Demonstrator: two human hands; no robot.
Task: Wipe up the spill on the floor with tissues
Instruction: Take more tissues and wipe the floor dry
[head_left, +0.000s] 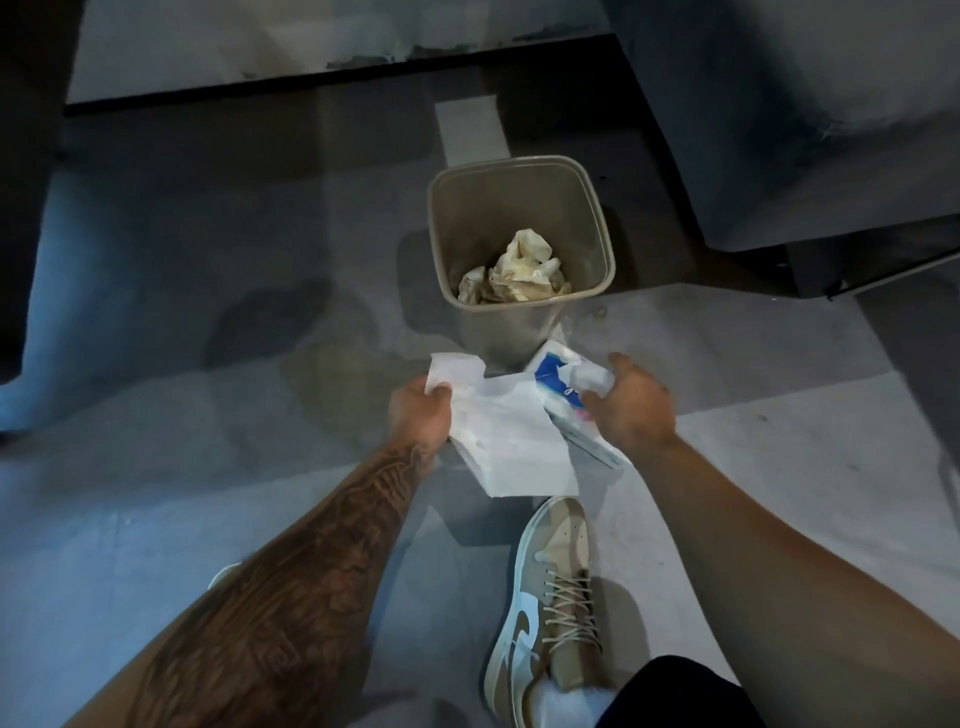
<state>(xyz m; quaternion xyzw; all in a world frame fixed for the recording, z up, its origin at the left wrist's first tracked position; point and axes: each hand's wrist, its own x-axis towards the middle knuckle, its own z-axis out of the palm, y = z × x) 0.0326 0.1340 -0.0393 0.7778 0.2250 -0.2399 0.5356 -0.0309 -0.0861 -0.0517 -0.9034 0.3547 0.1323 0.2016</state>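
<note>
My left hand (421, 413) grips a bunch of white tissues (511, 441) that hang down over the floor. My right hand (631, 402) holds the blue and white tissue pack (558, 387) by its top, where a white tissue sticks out at the fingers. Both hands are just in front of a beige plastic bin (519, 171). Crumpled, brown-stained tissues (519, 275) lie at the bottom of the bin. A faint wet, yellowish patch (332, 374) shows on the grey floor left of the hands.
My tan and white sneaker (550, 597) stands on the floor below the tissues. A dark piece of furniture (805, 130) fills the upper right. A wall with a dark baseboard (260, 85) runs along the back. A dark edge stands at far left.
</note>
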